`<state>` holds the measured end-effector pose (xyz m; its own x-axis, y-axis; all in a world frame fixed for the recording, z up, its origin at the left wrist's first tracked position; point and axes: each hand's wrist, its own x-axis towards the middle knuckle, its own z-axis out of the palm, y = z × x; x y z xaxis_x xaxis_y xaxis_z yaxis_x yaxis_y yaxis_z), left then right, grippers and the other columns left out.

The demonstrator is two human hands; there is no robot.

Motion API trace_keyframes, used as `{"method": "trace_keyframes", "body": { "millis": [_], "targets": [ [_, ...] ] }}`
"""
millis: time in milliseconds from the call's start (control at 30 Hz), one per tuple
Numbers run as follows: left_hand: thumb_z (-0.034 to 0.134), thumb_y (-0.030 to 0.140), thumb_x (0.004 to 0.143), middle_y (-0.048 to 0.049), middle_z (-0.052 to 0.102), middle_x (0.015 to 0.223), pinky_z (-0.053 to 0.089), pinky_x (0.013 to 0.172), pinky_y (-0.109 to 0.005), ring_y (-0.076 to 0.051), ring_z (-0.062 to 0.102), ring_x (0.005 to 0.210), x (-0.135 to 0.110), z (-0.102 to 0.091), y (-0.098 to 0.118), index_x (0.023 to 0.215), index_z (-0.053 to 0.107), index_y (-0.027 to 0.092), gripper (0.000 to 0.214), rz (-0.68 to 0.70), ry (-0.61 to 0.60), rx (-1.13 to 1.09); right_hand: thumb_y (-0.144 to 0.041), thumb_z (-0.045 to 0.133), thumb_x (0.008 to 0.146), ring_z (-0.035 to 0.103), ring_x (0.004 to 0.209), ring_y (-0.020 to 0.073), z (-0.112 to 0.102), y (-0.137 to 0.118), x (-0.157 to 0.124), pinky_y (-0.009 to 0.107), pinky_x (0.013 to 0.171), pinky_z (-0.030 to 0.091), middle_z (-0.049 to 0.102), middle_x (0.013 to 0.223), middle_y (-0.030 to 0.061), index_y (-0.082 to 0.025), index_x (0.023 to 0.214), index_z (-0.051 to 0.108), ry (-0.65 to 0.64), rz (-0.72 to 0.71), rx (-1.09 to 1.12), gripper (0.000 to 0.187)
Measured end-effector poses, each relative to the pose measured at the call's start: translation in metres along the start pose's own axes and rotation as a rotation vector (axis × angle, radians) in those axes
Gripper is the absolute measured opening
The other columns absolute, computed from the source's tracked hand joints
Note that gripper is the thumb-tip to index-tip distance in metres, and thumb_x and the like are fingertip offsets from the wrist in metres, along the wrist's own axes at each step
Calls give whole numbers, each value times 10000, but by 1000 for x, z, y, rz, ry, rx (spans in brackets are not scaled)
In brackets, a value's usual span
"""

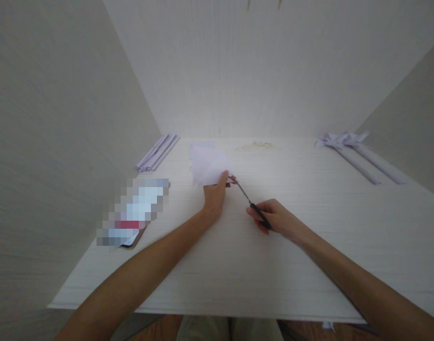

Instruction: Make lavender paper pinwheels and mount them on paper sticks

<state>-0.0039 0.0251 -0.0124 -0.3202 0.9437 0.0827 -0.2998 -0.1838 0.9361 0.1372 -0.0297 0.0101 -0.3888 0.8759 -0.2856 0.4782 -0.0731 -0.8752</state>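
Observation:
My left hand (217, 194) grips a white sheet of paper (210, 165) by its lower right corner, thumb on top. Behind it, another pale piece of paper (203, 143) shows along the far edge. My right hand (268, 215) is closed around the black handle of a pair of scissors (260, 215). The thin metal blades point up and left to the paper's corner, close to my left fingertips. Whether the blades are apart or together is too small to tell.
Rolled paper sticks (158, 152) lie together at the back left. Two paper rolls with ruffled ends (366, 158) rest at the back right. A phone (135, 213), its screen blurred, lies on the left of the white tabletop (217, 265). Walls (234, 71) enclose the back and sides.

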Motion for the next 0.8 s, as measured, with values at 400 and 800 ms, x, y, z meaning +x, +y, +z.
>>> {"method": "trace_keyframes", "body": {
  "millis": [400, 800],
  "targets": [
    [552, 286, 668, -10, 604, 583, 410, 513, -219, -104, 552, 533, 0, 0, 1, 603, 570, 146, 156, 13, 14, 43, -524, 477, 713, 331, 350, 60, 0, 0, 0, 215, 395, 250, 427, 362, -21, -157, 423, 437, 3, -18, -24, 470],
    [544, 289, 673, -9, 607, 587, 413, 518, -217, -103, 559, 537, -2, 0, 3, 599, 569, 148, 161, 13, 9, 63, -537, 475, 700, 352, 362, 74, 1, 1, 1, 224, 396, 261, 431, 369, -17, -167, 431, 428, 5, -5, -45, 460]
  ]
}}
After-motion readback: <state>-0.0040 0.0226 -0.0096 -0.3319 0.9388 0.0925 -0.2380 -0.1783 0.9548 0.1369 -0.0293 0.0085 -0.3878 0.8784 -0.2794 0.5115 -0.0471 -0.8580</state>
